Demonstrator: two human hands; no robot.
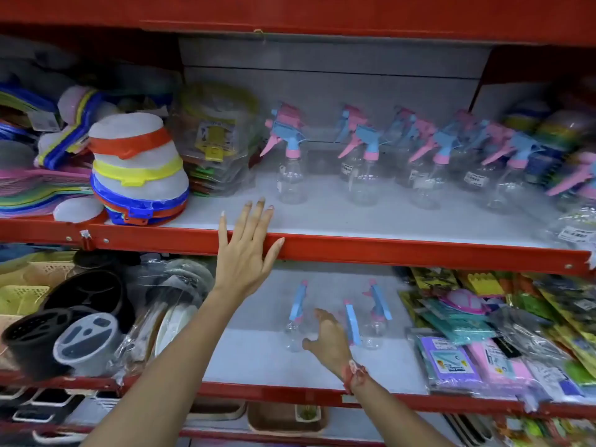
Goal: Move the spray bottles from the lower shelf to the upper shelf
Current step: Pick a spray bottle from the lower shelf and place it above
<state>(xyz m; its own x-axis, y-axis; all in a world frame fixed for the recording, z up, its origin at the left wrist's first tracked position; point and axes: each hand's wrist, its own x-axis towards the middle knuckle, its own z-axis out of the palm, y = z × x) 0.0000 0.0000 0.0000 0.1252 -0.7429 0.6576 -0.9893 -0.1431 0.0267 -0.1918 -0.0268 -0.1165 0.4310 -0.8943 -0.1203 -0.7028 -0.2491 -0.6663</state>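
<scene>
At the upper left of the frame, a stack of round containers (138,171) with red, yellow and blue rims leans beside clear bagged packs (219,140). Flat pastel pieces (42,191) lie at the far left. Lower left holds black and grey round lids (85,343) and yellow baskets (24,293). Lower right is crowded with colourful packets (503,350).

Both forearms bare, no sleeves in view. Left hand (245,253): no rings or watch visible, nails longish, pale-tipped, slightly pointed. Right hand (329,341): no rings visible. Right wrist: red thread bracelet (353,375), several strands wound round, small pale bead or knot on it, loose end hanging toward forearm. Left wrist bare.
</scene>
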